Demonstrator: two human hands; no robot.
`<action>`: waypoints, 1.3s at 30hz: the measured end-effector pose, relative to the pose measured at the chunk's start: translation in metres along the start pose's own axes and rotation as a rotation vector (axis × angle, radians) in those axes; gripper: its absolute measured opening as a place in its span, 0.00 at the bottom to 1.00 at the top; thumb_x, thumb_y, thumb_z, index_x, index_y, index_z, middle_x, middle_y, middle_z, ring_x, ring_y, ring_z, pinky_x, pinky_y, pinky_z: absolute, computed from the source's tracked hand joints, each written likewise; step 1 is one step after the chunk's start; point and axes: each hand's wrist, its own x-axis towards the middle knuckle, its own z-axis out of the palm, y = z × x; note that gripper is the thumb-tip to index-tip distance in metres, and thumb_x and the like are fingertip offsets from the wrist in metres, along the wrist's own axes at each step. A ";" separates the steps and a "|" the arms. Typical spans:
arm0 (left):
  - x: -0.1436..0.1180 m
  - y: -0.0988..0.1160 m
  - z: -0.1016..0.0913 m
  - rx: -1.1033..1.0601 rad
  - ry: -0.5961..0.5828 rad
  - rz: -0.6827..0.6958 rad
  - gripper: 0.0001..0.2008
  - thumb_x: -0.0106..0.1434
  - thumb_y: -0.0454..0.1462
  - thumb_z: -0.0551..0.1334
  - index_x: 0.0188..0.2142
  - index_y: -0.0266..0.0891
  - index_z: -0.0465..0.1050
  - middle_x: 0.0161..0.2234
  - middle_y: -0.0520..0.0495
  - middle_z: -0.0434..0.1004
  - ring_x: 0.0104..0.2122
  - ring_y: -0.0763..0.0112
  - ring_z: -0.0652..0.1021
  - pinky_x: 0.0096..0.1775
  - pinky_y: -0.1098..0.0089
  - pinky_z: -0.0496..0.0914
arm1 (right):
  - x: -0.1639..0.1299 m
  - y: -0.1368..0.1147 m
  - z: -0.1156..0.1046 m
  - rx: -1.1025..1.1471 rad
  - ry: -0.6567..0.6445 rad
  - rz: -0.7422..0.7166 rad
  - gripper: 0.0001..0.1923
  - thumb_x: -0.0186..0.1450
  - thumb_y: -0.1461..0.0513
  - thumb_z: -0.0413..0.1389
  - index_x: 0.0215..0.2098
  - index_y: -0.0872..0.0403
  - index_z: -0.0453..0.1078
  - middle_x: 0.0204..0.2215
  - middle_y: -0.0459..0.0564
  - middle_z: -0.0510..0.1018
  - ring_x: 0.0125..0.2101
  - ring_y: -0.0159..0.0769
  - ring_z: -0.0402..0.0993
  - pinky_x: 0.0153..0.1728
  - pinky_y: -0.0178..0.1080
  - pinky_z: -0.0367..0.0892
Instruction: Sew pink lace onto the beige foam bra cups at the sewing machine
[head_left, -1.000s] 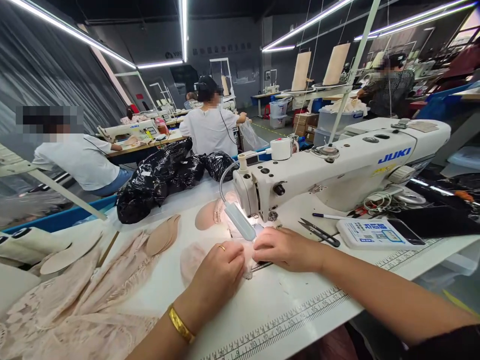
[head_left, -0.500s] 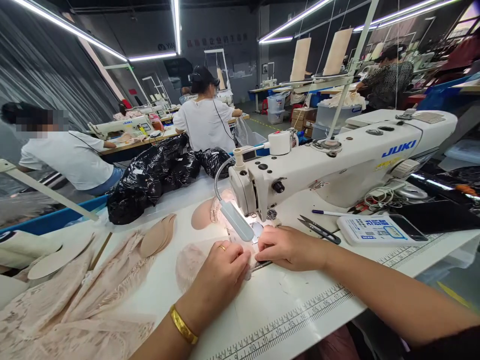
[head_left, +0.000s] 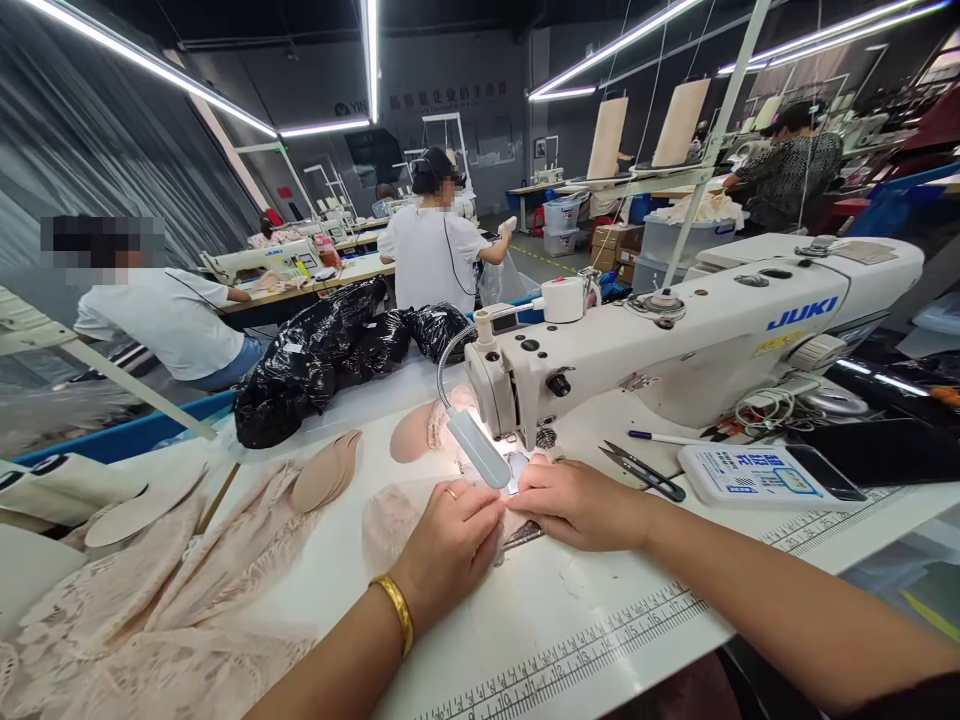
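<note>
My left hand [head_left: 450, 545], with a ring and a gold bangle, presses down on a pale pink lace cup piece [head_left: 390, 515] on the white table [head_left: 570, 640]. My right hand [head_left: 577, 500] lies flat on the same piece just right of it, close under the needle area of the white JUKI sewing machine [head_left: 675, 340]. The fingertips of both hands meet below the machine's small lamp [head_left: 480, 450]. The fabric under my hands is mostly hidden.
Black thread snips [head_left: 645, 470], a pen [head_left: 660, 437] and a white control panel [head_left: 750, 475] lie right of my hands. Pink foam cups [head_left: 326, 470], lace fabric [head_left: 150, 600] and a black plastic bag [head_left: 322, 350] are at left. Other people sit at machines behind.
Both hands have stayed on the lace piece under the needle, shifting only slightly. The view has swayed a little; the person in white at the back has raised an arm.
</note>
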 end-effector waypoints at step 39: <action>0.012 -0.008 -0.013 0.035 -0.056 -0.253 0.13 0.64 0.25 0.53 0.40 0.40 0.72 0.33 0.46 0.77 0.33 0.62 0.77 0.38 0.62 0.72 | 0.005 -0.022 0.002 0.358 0.125 0.323 0.10 0.74 0.60 0.50 0.46 0.52 0.72 0.34 0.50 0.78 0.35 0.40 0.70 0.38 0.42 0.63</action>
